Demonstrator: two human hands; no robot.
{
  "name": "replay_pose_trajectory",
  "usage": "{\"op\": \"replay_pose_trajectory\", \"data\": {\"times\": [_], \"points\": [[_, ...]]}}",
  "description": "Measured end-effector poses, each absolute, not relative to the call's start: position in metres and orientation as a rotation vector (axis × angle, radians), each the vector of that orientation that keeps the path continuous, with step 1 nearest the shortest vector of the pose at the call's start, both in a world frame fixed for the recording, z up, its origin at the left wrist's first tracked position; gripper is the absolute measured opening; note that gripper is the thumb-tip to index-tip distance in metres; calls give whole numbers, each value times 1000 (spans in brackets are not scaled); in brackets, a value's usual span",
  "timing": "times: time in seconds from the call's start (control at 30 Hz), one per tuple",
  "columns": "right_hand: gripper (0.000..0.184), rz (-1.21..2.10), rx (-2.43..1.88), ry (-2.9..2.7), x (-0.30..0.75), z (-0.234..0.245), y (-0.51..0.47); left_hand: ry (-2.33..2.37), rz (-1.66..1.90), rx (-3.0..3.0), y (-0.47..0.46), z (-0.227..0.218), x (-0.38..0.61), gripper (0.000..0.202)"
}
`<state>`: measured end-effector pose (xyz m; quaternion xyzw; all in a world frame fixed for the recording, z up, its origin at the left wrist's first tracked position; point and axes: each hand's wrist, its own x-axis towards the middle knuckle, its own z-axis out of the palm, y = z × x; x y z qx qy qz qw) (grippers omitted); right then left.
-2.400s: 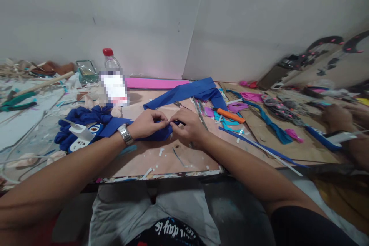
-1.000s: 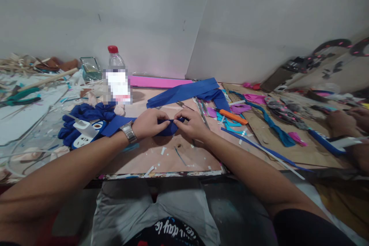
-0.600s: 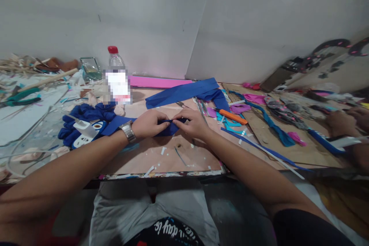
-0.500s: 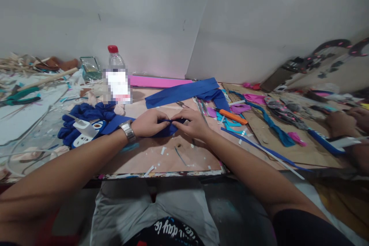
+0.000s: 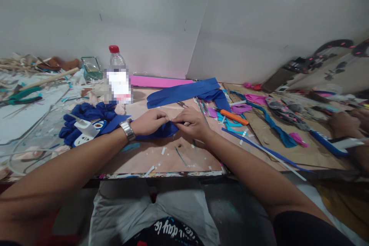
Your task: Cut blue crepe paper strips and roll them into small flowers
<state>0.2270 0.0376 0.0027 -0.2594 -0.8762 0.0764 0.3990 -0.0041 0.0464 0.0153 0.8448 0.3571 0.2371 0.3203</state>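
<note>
Both hands meet over the middle of the table, pinching a strip of blue fabric (image 5: pixel 161 130). My left hand (image 5: pixel 150 122), with a metal watch at the wrist, grips its edge from the left. My right hand (image 5: pixel 191 122) has thumb and forefinger closed on the fabric's right end; the fingertips partly cover it. The fabric hangs in a loose fold below my fingers and runs left under my wrist. Beyond my hands lie flat blue fabric strips (image 5: pixel 181 93). Gathered blue fabric (image 5: pixel 86 113) is bunched left of the watch, beside a white plug on a power strip (image 5: pixel 83 138).
A red-capped bottle (image 5: pixel 117 59) stands at the back left. To the right are an orange-handled cutter (image 5: pixel 234 117), a thin white stick (image 5: pixel 276 157) and cardboard (image 5: pixel 259 130) with fabric pieces. Green pliers (image 5: pixel 24 96) lie far left. Another person's hands (image 5: pixel 344 125) are at the far right.
My fingertips have shifted slightly along the edge, and the blue fabric now opens into a fuller fold beneath them. The rest of the table looks the same.
</note>
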Motion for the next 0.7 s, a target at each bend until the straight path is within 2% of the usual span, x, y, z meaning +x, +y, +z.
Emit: {"op": "replay_pose_trajectory", "data": {"times": [0.07, 0.27, 0.43, 0.7], "points": [[12, 195, -648, -2232, 227, 3, 38, 959, 642, 2212, 47, 14, -4, 40], [10, 173, -707, -2198, 227, 3, 36, 996, 678, 2180, 46, 13, -3, 36], [8, 197, -776, -2133, 227, 2, 35, 904, 702, 2265, 43, 16, -4, 22], [15, 200, -760, -2116, 227, -1, 36, 1020, 673, 2271, 48, 13, -5, 30]]}}
